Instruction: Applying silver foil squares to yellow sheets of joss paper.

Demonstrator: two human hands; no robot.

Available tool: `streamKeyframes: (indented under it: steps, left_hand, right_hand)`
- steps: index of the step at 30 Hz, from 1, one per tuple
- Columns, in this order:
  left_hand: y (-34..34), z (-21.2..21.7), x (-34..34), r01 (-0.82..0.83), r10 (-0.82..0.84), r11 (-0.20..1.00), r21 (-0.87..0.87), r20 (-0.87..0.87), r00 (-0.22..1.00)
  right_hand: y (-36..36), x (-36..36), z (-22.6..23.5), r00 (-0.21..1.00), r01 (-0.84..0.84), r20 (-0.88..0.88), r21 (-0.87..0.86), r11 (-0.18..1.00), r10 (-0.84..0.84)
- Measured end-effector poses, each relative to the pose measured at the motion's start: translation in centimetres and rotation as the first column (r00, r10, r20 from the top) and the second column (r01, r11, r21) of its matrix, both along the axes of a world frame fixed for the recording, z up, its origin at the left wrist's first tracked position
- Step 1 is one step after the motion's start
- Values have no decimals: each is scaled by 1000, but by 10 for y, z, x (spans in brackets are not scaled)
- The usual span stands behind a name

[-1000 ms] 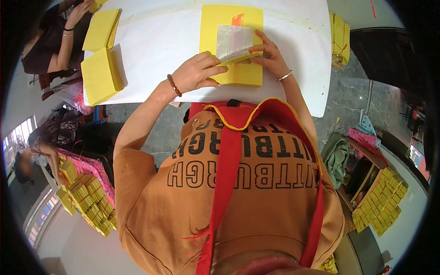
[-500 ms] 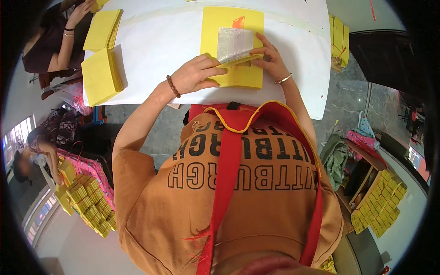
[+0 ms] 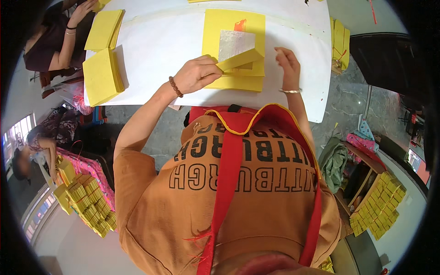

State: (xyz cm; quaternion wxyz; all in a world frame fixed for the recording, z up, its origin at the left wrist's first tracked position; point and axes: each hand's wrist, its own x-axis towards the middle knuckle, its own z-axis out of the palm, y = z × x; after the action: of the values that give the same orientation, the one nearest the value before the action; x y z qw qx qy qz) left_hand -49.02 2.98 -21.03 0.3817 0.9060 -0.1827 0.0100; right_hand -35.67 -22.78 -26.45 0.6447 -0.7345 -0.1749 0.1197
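Observation:
A stack of yellow paper sheets (image 3: 233,50) lies on the white table (image 3: 160,46) in front of me, the top sheet bearing a silver foil square and a small orange mark. My left hand (image 3: 197,73) pinches the folded lower part of the top sheets and lifts it over the foil. My right hand (image 3: 286,62) hovers just right of the stack with fingers loosely curled, holding nothing. A bead bracelet is on my left wrist and a thin bangle on my right.
Two stacks of yellow paper (image 3: 103,59) sit at the table's left, near another person's hand (image 3: 80,11). More yellow sheets (image 3: 339,41) stand at the right edge. Bundled yellow packs fill a pile at lower left (image 3: 87,201) and a crate at right (image 3: 378,208).
My right hand has let go of the folded sheets and moved right, off the stack. My left hand has shifted right and now holds the fold alone.

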Motion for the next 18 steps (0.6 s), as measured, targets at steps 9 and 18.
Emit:
streamKeyframes:
  steps: [9,18]
  left_hand:
    - [4,1,4,-7,-5,995,-99,-121,993]
    - [3,-4,2,-38,29,996,-85,-110,994]
  right_hand:
    - [0,-59,31,899,-203,-377,89,975,222]
    - [13,-64,25,905,-64,-414,100,993,101]
